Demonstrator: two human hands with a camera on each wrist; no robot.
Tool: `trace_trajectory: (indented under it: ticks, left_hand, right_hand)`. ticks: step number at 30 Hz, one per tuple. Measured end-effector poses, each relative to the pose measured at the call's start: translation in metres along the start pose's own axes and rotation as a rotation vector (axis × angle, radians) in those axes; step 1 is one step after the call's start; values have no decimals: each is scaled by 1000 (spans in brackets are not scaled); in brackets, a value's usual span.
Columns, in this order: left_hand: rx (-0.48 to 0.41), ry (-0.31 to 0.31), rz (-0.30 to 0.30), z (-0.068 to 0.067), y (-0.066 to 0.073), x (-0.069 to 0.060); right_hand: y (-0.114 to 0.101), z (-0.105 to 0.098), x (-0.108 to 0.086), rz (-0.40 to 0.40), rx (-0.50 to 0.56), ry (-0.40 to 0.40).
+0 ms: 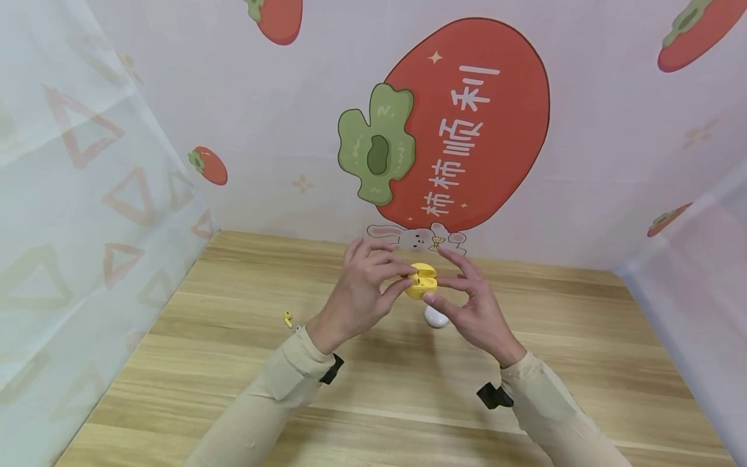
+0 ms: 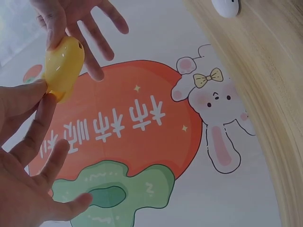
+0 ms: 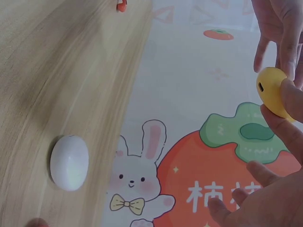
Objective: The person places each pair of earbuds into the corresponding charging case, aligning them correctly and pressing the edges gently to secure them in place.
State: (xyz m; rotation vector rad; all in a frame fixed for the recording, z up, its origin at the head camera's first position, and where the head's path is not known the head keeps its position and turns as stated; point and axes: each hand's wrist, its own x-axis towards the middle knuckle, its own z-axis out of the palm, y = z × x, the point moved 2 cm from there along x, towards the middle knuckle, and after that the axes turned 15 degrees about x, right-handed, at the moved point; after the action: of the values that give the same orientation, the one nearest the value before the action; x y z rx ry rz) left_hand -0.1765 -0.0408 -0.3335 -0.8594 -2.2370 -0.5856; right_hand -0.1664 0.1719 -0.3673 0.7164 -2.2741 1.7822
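A yellow earbud charging case [image 1: 421, 292] is held up over the table with its lid flipped up. My right hand [image 1: 481, 318] grips its right side between thumb and fingers. From the left, my left hand [image 1: 362, 292] pinches a small yellow earbud [image 1: 416, 281] at the case's opening; the fingers partly hide it. Both wrist views show the smooth outside of the case, with a dark port [image 3: 261, 87] visible in the right one. A second yellow earbud [image 1: 288, 319] lies on the table left of my left wrist.
A white rounded case [image 1: 436, 316] sits on the wooden table [image 1: 397, 415] below the hands. Beside the left sleeve a small pale item [image 1: 297, 329] is partly hidden. Printed cloth walls [image 1: 262, 207] stand at the back and both sides.
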Motion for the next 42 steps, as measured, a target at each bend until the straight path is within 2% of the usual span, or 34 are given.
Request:
trace_trajectory:
  ticks: [17, 27, 35, 42]
  left_hand:
    - [34, -58, -25, 3, -1, -3]
    - [-6, -72, -47, 1, -7, -5]
    - [-28, -43, -87, -13, -27, -10]
    - [27, -96, -159, -26, -57, -23]
  right_hand:
    - [0, 1, 2, -7, -9, 9]
    - [4, 1, 2, 19, -19, 4]
    - [6, 0, 2, 36, -17, 11]
    - [7, -1, 1, 48, -15, 15]
